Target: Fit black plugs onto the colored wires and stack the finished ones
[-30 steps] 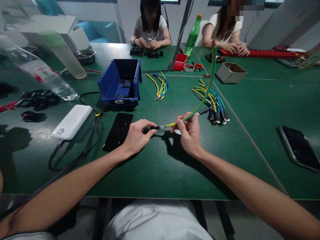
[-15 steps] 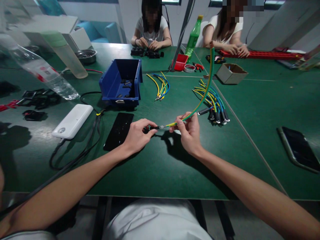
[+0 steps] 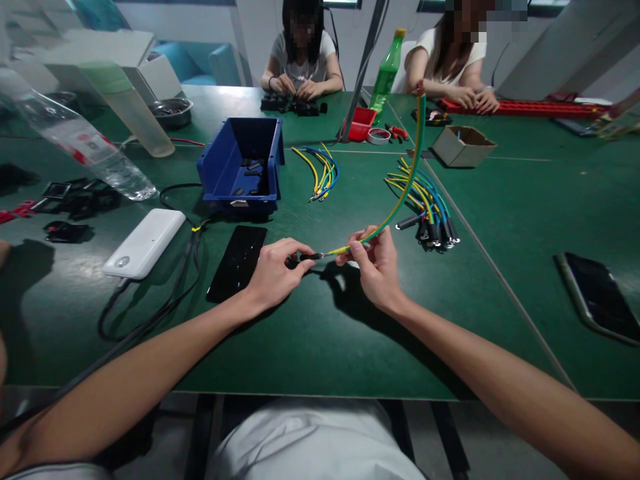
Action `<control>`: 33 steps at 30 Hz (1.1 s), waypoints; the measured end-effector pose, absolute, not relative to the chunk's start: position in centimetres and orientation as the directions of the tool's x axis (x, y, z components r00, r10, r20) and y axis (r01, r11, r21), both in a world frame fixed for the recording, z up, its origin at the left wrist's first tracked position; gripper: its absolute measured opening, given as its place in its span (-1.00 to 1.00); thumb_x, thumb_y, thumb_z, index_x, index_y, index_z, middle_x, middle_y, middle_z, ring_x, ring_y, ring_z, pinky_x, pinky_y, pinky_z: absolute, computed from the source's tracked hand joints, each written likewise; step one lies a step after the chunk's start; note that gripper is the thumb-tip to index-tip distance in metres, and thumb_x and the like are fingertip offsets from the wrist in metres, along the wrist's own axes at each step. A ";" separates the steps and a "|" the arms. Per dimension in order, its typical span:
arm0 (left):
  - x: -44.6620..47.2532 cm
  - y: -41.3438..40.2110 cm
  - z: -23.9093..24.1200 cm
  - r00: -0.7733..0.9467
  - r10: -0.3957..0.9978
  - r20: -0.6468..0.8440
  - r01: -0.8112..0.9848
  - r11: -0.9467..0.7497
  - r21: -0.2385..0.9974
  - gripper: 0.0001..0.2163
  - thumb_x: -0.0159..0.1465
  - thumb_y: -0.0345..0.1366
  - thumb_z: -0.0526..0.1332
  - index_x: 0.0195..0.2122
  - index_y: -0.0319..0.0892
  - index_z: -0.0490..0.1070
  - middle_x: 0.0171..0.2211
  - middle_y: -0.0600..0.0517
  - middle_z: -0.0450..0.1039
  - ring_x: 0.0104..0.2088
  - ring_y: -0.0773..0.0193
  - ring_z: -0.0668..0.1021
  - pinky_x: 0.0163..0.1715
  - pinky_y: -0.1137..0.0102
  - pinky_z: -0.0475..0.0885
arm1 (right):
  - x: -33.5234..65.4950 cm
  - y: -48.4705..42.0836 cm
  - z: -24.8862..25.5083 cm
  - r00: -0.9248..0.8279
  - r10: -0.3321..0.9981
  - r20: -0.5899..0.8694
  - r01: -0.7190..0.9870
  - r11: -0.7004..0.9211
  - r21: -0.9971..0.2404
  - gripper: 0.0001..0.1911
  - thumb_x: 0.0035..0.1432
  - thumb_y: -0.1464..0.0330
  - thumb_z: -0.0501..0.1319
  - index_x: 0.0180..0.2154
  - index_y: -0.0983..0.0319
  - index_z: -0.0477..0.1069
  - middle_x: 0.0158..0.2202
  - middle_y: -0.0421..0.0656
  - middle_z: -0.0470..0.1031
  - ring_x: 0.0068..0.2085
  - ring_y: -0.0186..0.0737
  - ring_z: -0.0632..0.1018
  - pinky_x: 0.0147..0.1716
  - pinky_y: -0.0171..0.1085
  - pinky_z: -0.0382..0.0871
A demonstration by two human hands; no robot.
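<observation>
My left hand pinches a small black sleeve between thumb and fingertips. My right hand grips a yellow-and-green wire near its lower end. The wire's metal terminal meets the sleeve's open end; how far inside it reaches, I cannot tell. From the right hand the wire curves up to a bare reddish tip. Beyond that hand lies a bundle of wires with black sleeves on their near ends. A smaller group of yellow, green and blue wires rests farther left.
A blue bin holds black sleeves. Left of my left hand are a dark phone, a white power bank and black cables. Another phone lies at right. A green bottle and a small cardboard box stand behind. Two people sit opposite.
The wire and my right hand have shifted slightly left, toward the black sleeve, and less of the metal terminal shows. My left hand stays nearly still.
</observation>
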State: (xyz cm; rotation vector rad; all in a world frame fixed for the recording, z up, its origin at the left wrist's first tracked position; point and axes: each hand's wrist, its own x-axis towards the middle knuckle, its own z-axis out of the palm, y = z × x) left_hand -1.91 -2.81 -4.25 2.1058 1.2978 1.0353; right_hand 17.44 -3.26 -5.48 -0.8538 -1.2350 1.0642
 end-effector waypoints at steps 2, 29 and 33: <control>-1.9 -2.9 -4.2 0.276 0.891 0.359 0.547 -0.453 0.704 -0.94 0.17 -0.39 0.31 -0.33 -0.16 0.55 -0.37 0.03 0.55 -0.42 0.30 0.48 -0.39 0.39 0.36 | 17.4 -3.2 -5.4 0.008 0.953 0.304 -0.160 0.301 -0.940 -0.77 0.21 0.26 0.22 -0.23 0.10 0.15 -0.31 -0.28 0.33 -0.46 -0.39 0.50 -0.46 -0.28 0.50; -1.8 -3.0 -4.0 0.274 0.874 0.401 0.565 -0.484 0.668 -0.94 0.15 -0.41 0.32 -0.33 -0.17 0.54 -0.39 0.04 0.54 -0.44 0.32 0.47 -0.41 0.41 0.35 | 17.5 -2.8 -5.3 0.011 0.967 0.255 -0.098 0.255 -0.962 -0.74 0.12 0.25 0.30 -0.29 0.16 0.23 -0.37 -0.26 0.44 -0.45 -0.35 0.54 -0.42 -0.30 0.45; -1.8 -3.0 -4.0 0.274 0.872 0.406 0.567 -0.487 0.664 -0.94 0.15 -0.39 0.32 -0.33 -0.18 0.54 -0.40 0.03 0.54 -0.45 0.32 0.46 -0.43 0.40 0.34 | 17.6 -2.6 -5.3 0.007 0.965 0.261 -0.128 0.260 -0.957 -0.75 0.12 0.28 0.30 -0.30 0.17 0.23 -0.41 -0.29 0.44 -0.47 -0.37 0.52 -0.43 -0.32 0.43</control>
